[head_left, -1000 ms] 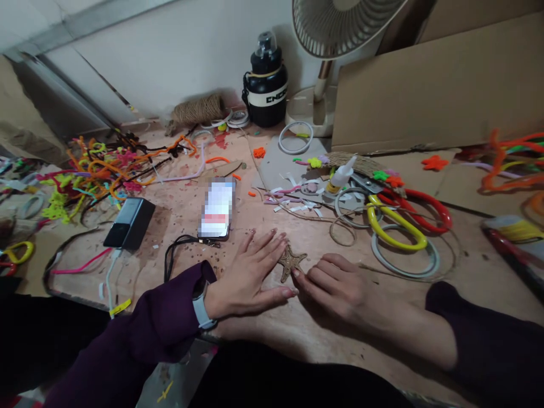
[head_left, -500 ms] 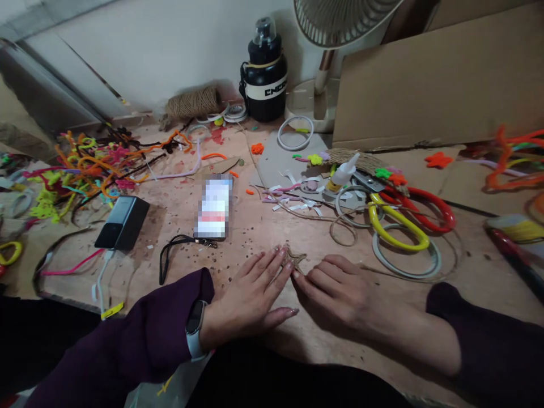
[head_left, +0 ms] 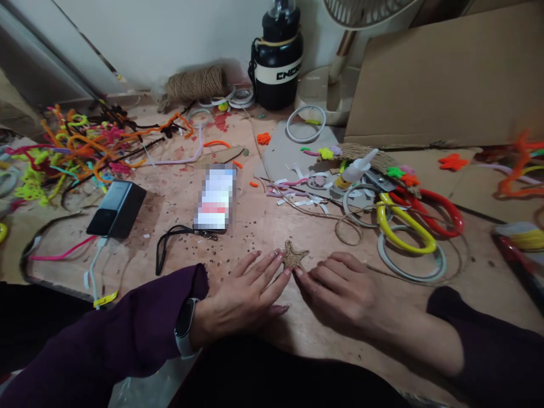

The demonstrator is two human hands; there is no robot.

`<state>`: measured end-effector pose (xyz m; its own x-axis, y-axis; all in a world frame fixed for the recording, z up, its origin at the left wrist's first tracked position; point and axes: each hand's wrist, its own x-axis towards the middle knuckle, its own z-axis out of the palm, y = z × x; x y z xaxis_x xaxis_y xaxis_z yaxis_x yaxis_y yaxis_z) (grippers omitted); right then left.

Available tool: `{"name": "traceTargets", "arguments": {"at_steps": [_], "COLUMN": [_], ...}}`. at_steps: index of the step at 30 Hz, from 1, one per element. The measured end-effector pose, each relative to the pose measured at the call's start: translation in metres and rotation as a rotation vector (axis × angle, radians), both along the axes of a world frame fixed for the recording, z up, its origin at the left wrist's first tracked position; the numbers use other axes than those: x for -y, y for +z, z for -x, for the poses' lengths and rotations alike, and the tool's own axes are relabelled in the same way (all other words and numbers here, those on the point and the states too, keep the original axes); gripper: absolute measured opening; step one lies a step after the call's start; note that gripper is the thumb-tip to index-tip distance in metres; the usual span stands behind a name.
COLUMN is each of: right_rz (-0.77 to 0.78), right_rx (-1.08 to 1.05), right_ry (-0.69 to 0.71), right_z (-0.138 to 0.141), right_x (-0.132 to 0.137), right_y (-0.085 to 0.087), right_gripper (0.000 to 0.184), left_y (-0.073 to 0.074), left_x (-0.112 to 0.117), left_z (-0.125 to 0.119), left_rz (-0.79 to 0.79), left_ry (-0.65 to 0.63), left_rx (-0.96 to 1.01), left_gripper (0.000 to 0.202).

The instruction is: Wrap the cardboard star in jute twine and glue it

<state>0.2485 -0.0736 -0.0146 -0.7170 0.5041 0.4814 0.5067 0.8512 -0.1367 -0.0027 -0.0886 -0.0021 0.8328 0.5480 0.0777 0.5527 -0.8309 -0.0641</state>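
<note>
A small star (head_left: 294, 256) made of brown jute twine lies flat on the wooden table, its points spread. My left hand (head_left: 249, 292) rests palm down to its left, fingers stretched out and open, with fingertips at the star's left and lower edges. On the other side, my right hand (head_left: 346, 286) is closed, its fingers curled under. The thumb and index fingertips of that hand meet the star's lower right point, and the exact grip is partly hidden.
Beyond my hands lie a phone (head_left: 216, 198) and a black box-shaped device (head_left: 117, 209). To the right are scissors with yellow and red handles (head_left: 408, 229), a glue bottle (head_left: 353, 171) and tape rolls (head_left: 411, 277). Bent pipe cleaners (head_left: 80, 150), a twine spool (head_left: 198, 83) and a black bottle (head_left: 278, 62) stand farther back.
My left fingertips have drawn back off the star, so more of its middle shows. My right hand stays at its lower right point. The camera view has shifted slightly.
</note>
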Motion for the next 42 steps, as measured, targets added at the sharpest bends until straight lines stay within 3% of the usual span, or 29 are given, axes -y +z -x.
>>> {"name": "traceTargets", "arguments": {"at_steps": [6,12,17,31,42], "right_rz": [0.026,0.203,0.319,0.517,0.689], "right_rx": [-0.007,-0.138,-0.158,-0.194,-0.163], "right_ry": [0.023,-0.050,-0.197,-0.213,-0.274], "right_z": [0.002,-0.005,-0.003,0.015,0.019], "right_x": [-0.004,-0.011,-0.030,-0.048,-0.053], "right_y": [0.011,0.026,0.022,0.011,0.016], "right_gripper": [0.022,0.021,0.010,0.011,0.006], "left_y": [-0.002,-0.001,0.000,-0.001,0.002], "left_x": [0.000,-0.001,-0.001,-0.001,-0.003], "left_z": [-0.001,-0.002,-0.003,-0.003,-0.005], "left_rz": [-0.011,-0.017,-0.009,0.016,0.001], "left_ry": [0.009,-0.002,-0.004,-0.013,-0.030], "left_rx": [0.023,0.023,0.021,0.023,0.062], "left_gripper": [0.054,0.052,0.051,0.050,0.047]}}
